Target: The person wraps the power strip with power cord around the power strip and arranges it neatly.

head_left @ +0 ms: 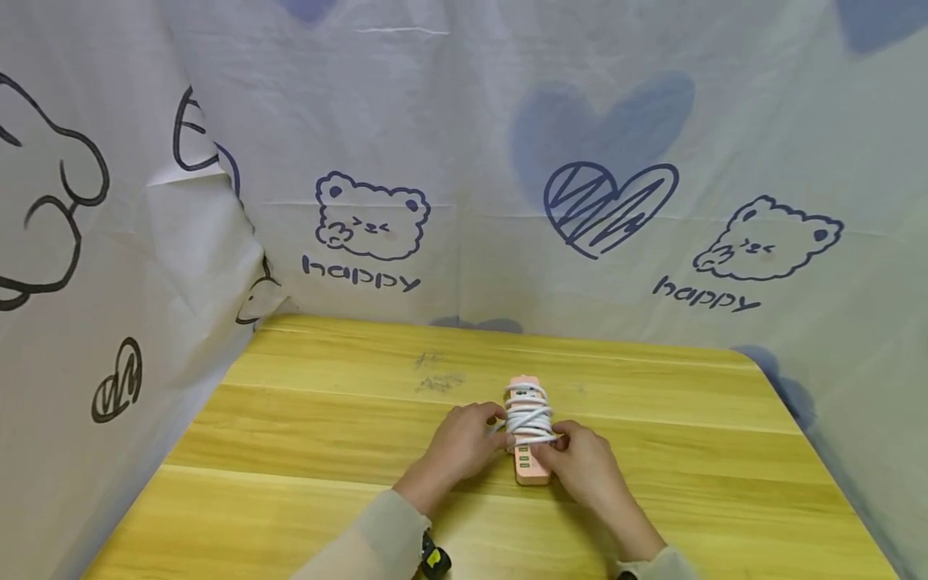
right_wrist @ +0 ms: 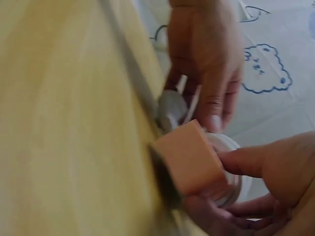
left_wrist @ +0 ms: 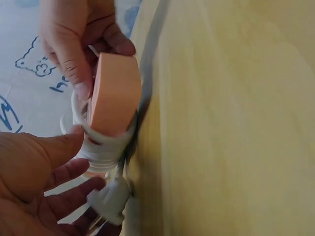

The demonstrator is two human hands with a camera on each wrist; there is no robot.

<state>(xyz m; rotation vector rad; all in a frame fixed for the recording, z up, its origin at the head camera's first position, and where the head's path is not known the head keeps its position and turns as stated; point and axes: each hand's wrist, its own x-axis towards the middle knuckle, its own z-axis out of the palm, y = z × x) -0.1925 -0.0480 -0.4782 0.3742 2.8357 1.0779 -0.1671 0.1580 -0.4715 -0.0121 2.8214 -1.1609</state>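
Note:
A pink-orange power strip (head_left: 532, 474) lies on the table with its white cord (head_left: 529, 420) wound round its middle in several loops. My right hand (head_left: 586, 463) grips the near part of the strip, thumb on the socket face and fingers along the side, also seen in the right wrist view. On the other side my left hand (head_left: 464, 441) has its thumb and forefinger at the cord loops. Beside its fingers hangs the white plug (left_wrist: 112, 200), its metal pins pointing down in the left wrist view. The strip's far end shows beyond the loops in the head view.
The yellow wood-grain table (head_left: 304, 435) has grey scuff marks near its far side. A white cloth (head_left: 478, 266) printed with bears, hearts and lettering hangs behind it and at both sides. A dark wrist strap (head_left: 435, 557) shows by the left sleeve.

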